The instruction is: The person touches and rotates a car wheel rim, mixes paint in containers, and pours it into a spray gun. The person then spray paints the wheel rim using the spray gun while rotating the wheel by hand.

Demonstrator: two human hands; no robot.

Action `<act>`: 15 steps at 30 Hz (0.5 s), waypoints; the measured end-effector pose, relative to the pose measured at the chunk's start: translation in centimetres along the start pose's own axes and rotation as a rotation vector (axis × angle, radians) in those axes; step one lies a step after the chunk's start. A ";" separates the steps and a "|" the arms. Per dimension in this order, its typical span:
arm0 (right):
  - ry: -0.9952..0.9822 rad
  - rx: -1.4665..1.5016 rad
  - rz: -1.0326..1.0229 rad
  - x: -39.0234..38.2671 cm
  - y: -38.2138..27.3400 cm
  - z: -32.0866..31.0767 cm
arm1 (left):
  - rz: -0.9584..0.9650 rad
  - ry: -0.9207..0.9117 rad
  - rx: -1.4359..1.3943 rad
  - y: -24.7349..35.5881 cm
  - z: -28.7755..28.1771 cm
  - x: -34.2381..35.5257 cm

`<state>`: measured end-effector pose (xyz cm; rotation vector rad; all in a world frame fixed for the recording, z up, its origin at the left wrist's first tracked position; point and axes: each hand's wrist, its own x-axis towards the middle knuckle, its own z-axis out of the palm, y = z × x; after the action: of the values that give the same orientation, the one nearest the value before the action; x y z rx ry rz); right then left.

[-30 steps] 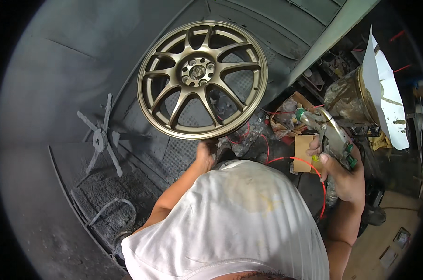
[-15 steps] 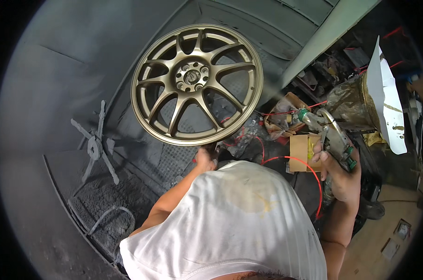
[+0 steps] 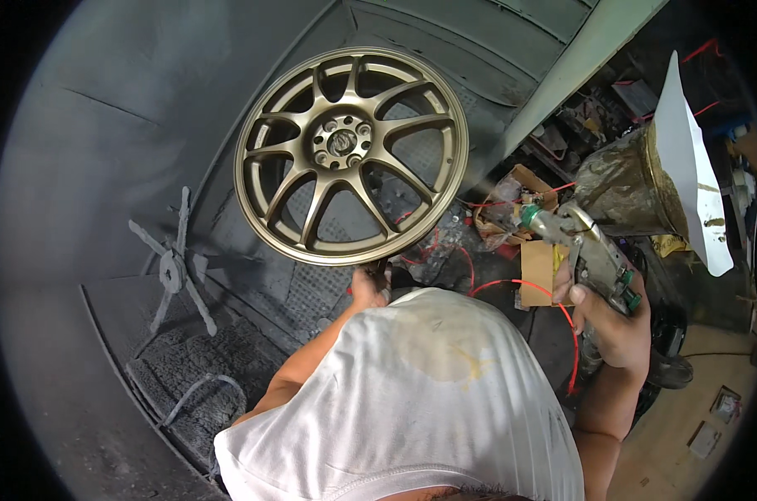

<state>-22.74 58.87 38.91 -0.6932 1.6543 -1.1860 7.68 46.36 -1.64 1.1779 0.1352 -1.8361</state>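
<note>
A bronze multi-spoke car wheel rim is face up ahead of me, with a round hub and bolt holes at its centre. Just below its near edge, my left hand is closed around something dark that the rim and hand mostly hide. On the right, my right hand grips a metal spray gun with green fittings. Its green-tipped nozzle points left toward the rim, a short way off from it. Faint mist hangs between nozzle and rim.
At left stand a grey paint-coated star-shaped stand and a shaggy grey mat. A red hose curves across the floor. Cardboard boxes and a crusted bucket-like container with a white sheet are at right.
The spray gun's nozzle has shifted slightly left and nearer to me. Mist in front of it looks fainter. My left hand stays below the rim, which shows almost the same position.
</note>
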 end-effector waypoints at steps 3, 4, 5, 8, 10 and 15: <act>-0.044 0.117 -0.047 0.5 -0.7 1.0 | 0.032 -0.009 0.039 0.2 0.6 -0.6; -0.046 0.118 -0.049 0.8 -0.9 1.2 | 0.034 0.022 0.015 0.3 0.5 -0.5; -0.048 0.067 -0.038 1.3 -1.1 1.4 | 0.036 0.052 -0.010 0.4 0.3 -0.5; -0.040 -0.040 -0.077 2.4 -1.5 1.8 | 0.052 0.099 0.001 0.7 -0.1 -0.3; -0.015 -0.118 -0.183 3.0 -1.2 2.0 | 0.042 0.082 -0.005 1.2 -0.8 -0.1; 0.120 -0.160 -0.169 2.6 0.1 0.9 | 0.067 0.029 -0.038 2.1 -2.2 0.9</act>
<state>-22.94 56.38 37.85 -0.8920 1.8345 -1.2434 10.58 45.75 -2.81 1.1694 0.1449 -1.7512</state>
